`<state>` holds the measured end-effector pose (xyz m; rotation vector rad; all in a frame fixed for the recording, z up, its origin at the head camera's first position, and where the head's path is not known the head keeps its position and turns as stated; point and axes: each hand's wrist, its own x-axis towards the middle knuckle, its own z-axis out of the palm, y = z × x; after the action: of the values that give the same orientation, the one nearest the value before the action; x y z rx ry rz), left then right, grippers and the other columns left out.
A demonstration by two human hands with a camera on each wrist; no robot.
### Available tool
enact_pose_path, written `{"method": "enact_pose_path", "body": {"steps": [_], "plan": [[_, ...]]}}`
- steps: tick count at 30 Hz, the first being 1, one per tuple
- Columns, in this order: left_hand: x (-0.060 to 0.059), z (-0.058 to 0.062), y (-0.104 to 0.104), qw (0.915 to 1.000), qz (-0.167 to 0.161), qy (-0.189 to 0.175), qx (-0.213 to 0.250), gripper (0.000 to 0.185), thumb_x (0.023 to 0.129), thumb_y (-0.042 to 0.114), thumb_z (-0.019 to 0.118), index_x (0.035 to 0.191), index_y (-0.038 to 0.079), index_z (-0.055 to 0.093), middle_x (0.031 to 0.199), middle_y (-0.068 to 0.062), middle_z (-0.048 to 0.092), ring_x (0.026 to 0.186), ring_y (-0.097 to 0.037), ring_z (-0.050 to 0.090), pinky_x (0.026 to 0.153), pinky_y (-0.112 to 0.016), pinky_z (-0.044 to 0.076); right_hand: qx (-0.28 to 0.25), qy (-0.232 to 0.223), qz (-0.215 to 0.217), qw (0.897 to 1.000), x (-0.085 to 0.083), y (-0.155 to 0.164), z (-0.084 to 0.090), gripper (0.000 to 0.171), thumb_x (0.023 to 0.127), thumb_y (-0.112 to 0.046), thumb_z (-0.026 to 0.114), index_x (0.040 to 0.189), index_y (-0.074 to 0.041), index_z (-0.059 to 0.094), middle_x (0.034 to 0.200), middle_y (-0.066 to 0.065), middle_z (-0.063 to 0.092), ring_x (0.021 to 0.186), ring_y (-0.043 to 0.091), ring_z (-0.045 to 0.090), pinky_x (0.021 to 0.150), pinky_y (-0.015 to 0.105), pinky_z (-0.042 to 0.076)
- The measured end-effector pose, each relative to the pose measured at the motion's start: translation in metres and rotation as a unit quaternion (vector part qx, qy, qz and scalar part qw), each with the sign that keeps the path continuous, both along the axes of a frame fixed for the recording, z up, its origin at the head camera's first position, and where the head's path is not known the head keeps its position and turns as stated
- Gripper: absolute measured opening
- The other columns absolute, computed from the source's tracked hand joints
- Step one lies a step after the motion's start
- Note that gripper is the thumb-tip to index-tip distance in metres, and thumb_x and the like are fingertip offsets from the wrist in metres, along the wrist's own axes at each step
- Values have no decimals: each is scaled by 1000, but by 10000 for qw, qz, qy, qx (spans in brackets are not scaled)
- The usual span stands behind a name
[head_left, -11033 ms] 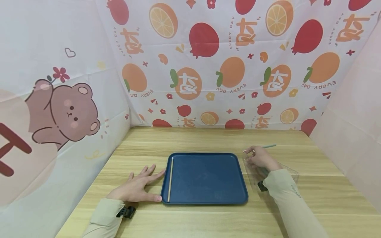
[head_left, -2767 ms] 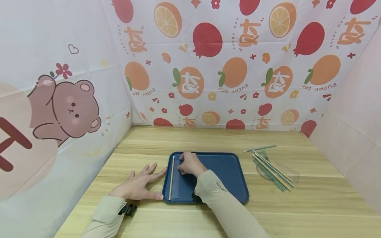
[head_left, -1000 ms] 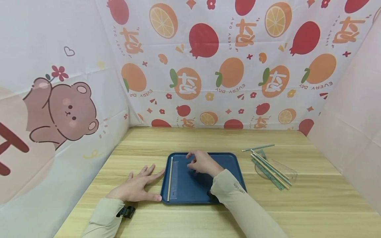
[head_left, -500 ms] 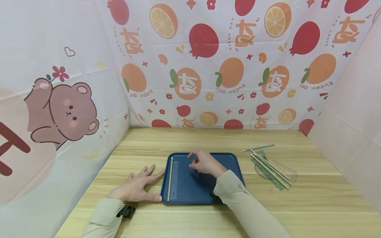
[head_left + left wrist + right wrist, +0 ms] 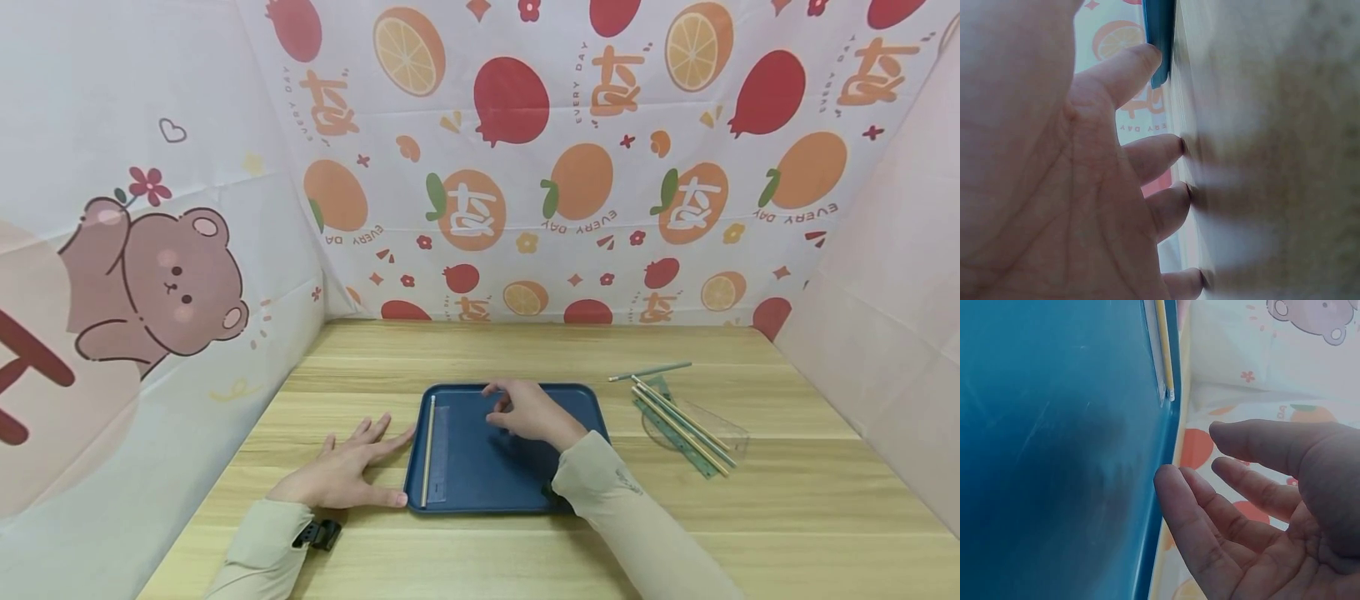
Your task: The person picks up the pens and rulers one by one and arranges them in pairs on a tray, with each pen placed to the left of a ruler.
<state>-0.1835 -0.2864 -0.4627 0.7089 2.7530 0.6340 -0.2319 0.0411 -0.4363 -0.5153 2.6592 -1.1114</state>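
A dark blue tray [image 5: 495,479] lies on the wooden table. Along its left side rests a wooden-coloured pencil [image 5: 428,454] with a white end, and right beside it a clear plastic ruler [image 5: 441,462]. My left hand [image 5: 341,477] rests on the table with fingers spread, its thumb and index finger touching the tray's left edge. Over the tray hovers my right hand [image 5: 534,415], its fingers loosely bent and holding nothing. In the right wrist view, the gap between thumb [image 5: 1254,444] and fingers holds nothing, and the pencil [image 5: 1164,347] lies along the tray rim.
Right of the tray, several pencils [image 5: 678,421] lie across a green ruler [image 5: 705,468] and a clear plastic drawing tool [image 5: 733,437]. A single green pencil [image 5: 651,372] lies behind them. Printed cloth [image 5: 577,250] walls the table at the back and sides.
Earlier, my right hand was at the pile on the right, then at the clear ruler, which now lies in the tray. It has since let go and drifted right. My left hand stays put.
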Motion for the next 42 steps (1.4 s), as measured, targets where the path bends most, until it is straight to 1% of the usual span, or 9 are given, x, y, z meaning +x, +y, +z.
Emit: {"method": "enact_pose_path", "body": {"steps": [7, 14, 18, 25, 34, 39, 42], "plan": [[-1, 0, 0, 10000, -6, -37, 33, 103, 83, 68, 83, 168, 29, 40, 177, -30, 16, 161, -62, 10, 109, -95, 2, 57, 104, 44, 9999, 2, 9, 1, 41, 103, -14, 74, 142, -7, 65, 104, 7, 72, 74, 27, 72, 65, 29, 59], [-1, 0, 0, 9999, 20, -107, 60, 102, 83, 66, 84, 168, 30, 39, 178, -29, 14, 161, -61, 8, 110, -94, 1, 92, 170, -8, 9998, 3, 16, 0, 40, 103, -13, 74, 141, -7, 66, 106, 7, 72, 70, 17, 68, 64, 29, 59], [-1, 0, 0, 9999, 19, -124, 92, 101, 84, 64, 84, 168, 30, 39, 178, -29, 14, 161, -61, 7, 110, -94, 1, 125, 193, -11, 9997, 5, 20, 0, 40, 103, -13, 74, 141, -7, 66, 106, 7, 72, 69, 14, 67, 64, 29, 58], [0, 1, 1, 9999, 19, -126, 89, 102, 83, 65, 84, 168, 30, 39, 178, -29, 14, 162, -61, 8, 111, -94, 0, 184, 250, -107, 9995, 6, 31, -1, 40, 102, -14, 75, 140, -8, 67, 106, 7, 73, 71, 15, 67, 65, 29, 58], [-2, 0, 0, 10000, -36, -54, 62, 102, 84, 67, 83, 168, 29, 40, 177, -30, 16, 161, -62, 9, 109, -96, 2, 230, 326, -131, 9991, 10, 43, 2, 39, 103, -15, 74, 140, -9, 67, 107, 6, 73, 77, 17, 70, 65, 29, 59], [-3, -1, 0, 10000, -43, -66, 43, 102, 84, 68, 82, 168, 29, 39, 177, -30, 16, 161, -61, 9, 109, -96, 2, 333, 418, -198, 9984, 12, 50, 2, 38, 102, -13, 75, 140, -9, 68, 108, 6, 73, 80, 13, 67, 67, 29, 58], [-3, -1, 0, 9999, -33, -106, 73, 102, 84, 66, 83, 168, 28, 39, 177, -30, 15, 161, -61, 8, 109, -96, 1, 339, 484, -212, 9980, 13, 54, 0, 38, 102, -12, 75, 139, -8, 68, 107, 5, 73, 81, 14, 67, 68, 29, 58]]}}
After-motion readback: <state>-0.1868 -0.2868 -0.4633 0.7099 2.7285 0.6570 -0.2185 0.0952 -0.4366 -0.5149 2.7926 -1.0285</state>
